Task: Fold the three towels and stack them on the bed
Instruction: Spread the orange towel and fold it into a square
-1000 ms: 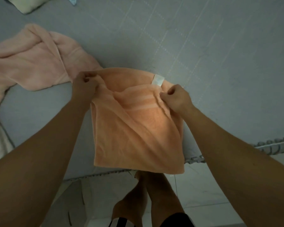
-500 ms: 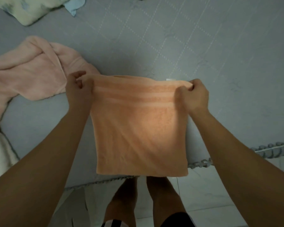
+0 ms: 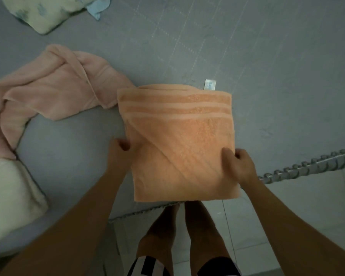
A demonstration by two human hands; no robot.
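Both hands have dropped from the top corners to the sides of the orange towel point(image 3: 179, 144) — left hand point(image 3: 119, 154) and right hand point(image 3: 238, 164) each closed on a side edge. The towel now lies folded on the grey bed point(image 3: 277, 96), its near edge overhanging the piped bed edge. Beyond, left, the pink towel point(image 3: 54, 90) lies unfolded — bare bed right.

small tag point(image 3: 210, 84) on orange towel point(image 3: 179, 140), print unreadable
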